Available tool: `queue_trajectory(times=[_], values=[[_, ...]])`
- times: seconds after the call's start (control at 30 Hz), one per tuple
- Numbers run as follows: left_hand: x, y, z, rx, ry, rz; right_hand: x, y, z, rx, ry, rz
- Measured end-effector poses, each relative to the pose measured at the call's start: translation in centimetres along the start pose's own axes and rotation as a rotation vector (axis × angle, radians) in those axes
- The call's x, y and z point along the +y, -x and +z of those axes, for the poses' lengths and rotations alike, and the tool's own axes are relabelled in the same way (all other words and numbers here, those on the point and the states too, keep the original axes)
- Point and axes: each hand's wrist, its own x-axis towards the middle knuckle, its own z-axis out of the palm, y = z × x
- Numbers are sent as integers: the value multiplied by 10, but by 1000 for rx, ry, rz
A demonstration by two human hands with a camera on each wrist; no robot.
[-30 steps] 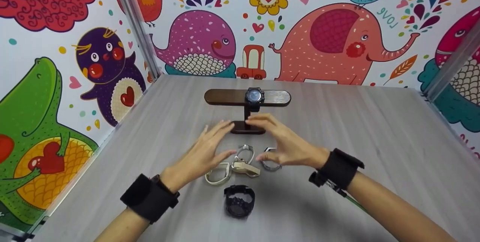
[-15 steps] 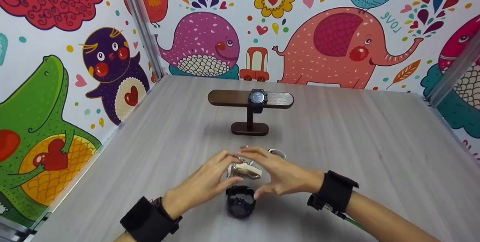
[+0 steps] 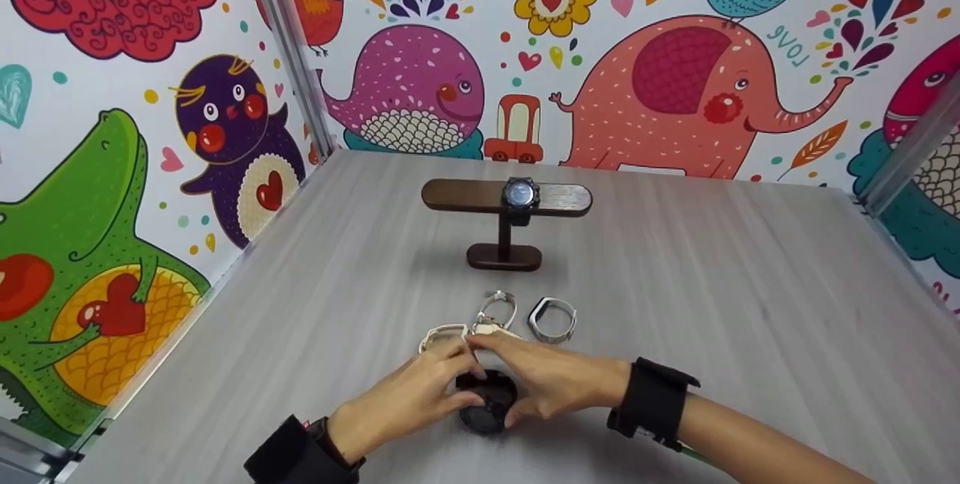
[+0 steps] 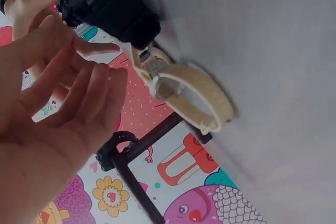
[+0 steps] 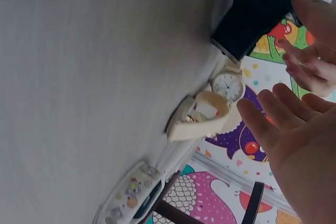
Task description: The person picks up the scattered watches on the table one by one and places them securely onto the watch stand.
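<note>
Black and bulky, the watch rests on the counter, well in from the far edge, between the left and right edges. It should feel fairly solid for its size: stiff case, smooth face that might slip under a fingertip or scratch, strap likely to give a little. The sides of the case seem the sound place for a hold, thumb opposite fingers. Both hands flank it and neither appears to pinch: the left hand has loosely bent fingers with the thumb apart, the right hand reaching fingers and a thumb set wide. Whether either thumb touches the case, I cannot tell. Toward the far edge lies a pale band, and beyond it a stand carries a second watch.
</note>
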Motion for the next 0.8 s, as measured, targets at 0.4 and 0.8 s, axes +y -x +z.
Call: queue_trajectory(times=[0.4,0.8], values=[[-2,3,6,-8,22,78,-1,-18,-3,-159,31,-6],[-5,4,6,153,-161,240,-2,-37,-12,-289,78,11]])
